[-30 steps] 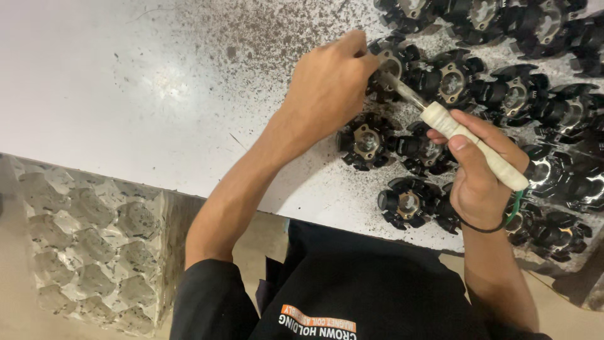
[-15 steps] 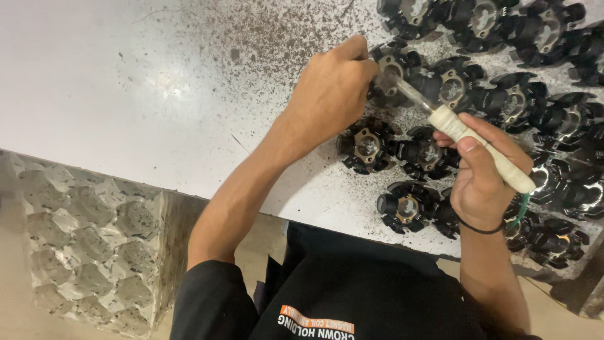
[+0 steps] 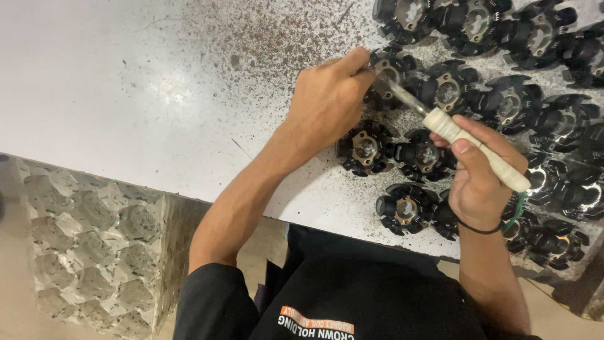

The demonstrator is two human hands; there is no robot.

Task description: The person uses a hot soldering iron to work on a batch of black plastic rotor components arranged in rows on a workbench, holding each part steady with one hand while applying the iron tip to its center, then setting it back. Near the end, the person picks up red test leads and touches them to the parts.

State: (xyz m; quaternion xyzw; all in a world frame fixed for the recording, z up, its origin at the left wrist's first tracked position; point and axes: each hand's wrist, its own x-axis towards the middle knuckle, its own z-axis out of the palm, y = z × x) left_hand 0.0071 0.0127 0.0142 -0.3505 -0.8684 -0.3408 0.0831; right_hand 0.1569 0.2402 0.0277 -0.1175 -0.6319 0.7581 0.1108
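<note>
White worktop (image 3: pixel 157 94): black round parts (image 3: pixel 503 107) crowd hands, tool (image 3: pixel 478 148).

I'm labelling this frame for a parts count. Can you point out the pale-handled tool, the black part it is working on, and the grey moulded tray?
Pale-handled tool (image 3: pixel 478 150): head view, middle of handle.
Black part (image 3: pixel 391 67): head view, metal centre.
Grey moulded tray (image 3: pixel 82 245): head view, dimpled top.

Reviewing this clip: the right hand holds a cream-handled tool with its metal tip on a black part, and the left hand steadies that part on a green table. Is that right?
Not quite: the table is white and speckled with dark flecks, not green, as the head view shows. The rest holds: the right hand grips the cream-handled tool, its metal tip on the black part that the left hand steadies.
</note>
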